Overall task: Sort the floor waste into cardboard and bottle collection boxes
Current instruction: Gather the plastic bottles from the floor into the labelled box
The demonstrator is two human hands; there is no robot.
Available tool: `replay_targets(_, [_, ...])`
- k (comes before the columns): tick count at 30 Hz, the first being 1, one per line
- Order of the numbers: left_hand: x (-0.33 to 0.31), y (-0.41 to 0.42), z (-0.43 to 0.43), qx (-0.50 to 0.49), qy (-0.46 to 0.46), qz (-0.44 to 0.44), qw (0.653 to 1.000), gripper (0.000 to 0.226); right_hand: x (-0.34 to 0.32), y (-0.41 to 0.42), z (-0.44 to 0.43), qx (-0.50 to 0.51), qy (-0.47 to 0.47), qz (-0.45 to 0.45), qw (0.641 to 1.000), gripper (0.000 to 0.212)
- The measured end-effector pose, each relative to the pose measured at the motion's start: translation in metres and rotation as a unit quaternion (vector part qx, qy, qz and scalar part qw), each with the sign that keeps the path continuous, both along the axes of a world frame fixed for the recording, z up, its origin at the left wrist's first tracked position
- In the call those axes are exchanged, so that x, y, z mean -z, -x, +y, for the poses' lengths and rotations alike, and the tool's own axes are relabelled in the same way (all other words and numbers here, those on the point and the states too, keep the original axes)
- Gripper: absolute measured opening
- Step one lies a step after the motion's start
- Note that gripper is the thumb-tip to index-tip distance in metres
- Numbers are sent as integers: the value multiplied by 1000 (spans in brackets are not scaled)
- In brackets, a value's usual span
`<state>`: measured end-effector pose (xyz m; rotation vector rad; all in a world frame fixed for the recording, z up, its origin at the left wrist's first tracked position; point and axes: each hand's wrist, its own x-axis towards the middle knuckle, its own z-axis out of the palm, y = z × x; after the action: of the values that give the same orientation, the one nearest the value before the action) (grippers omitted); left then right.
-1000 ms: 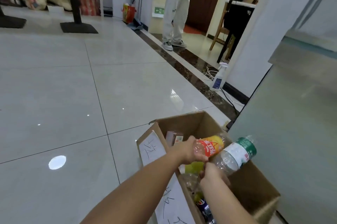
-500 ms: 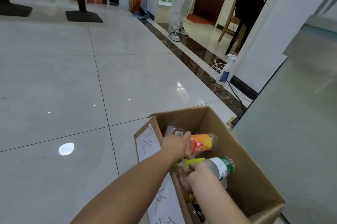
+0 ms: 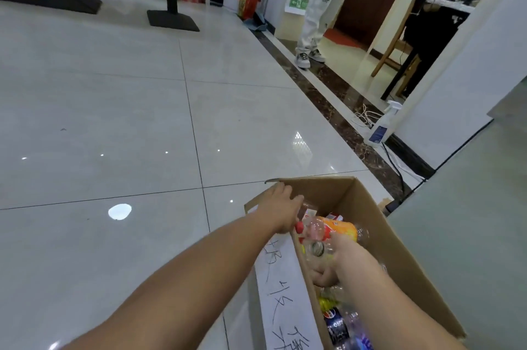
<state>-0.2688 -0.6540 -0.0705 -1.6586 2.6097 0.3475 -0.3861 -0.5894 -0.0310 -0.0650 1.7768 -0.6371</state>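
An open cardboard box (image 3: 390, 238) stands on the tiled floor at the lower right, with a handwritten white paper label (image 3: 282, 289) on its left side. Several plastic bottles lie inside it. On top is an orange-labelled bottle (image 3: 340, 228), and a dark blue-labelled one (image 3: 336, 324) lies nearer me. My left hand (image 3: 281, 207) hovers over the box's left rim, fingers apart, holding nothing. My right hand (image 3: 332, 262) reaches down among the bottles, palm down. What lies under its fingers is hidden.
A grey panel (image 3: 470, 235) rises just right of the box. A spray bottle (image 3: 381, 127) and white cables (image 3: 366, 118) lie by the white wall corner. A person in white trousers (image 3: 316, 13) stands ahead, and another sits on a wooden chair (image 3: 399, 56). Black stand bases (image 3: 172, 21) are far left.
Both hands lowered their bottles into the box. My left hand let go of the orange bottle, which now lies inside. The green-labelled bottle in my right hand has dropped out of sight.
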Motion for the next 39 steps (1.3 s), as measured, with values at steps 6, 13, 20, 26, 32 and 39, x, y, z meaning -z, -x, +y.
replay_targets(6, [-19,-148,5,-130,-67,-64,987,54,-48,-33,-10,-343,-29,371,863,56])
replay_targets(13, [16,-344,90,-318,-169,-107,927,56,13,-231,-32,-544,219,467,661,45])
replay_targets(20, [78,-506,260,-540,-208,-122,806,60,114,-405,26,-792,236,291,482,60])
replay_targets(26, [110,-552,368,-756,-221,-17,616,82,154,-481,89,-874,236,231,356,70])
replay_targets(32, [162,-539,404,-788,-264,120,543,109,188,-543,150,-907,307,207,199,83])
replay_targets(39, [185,-532,403,-771,-259,151,562,104,209,-594,171,-872,405,268,50,89])
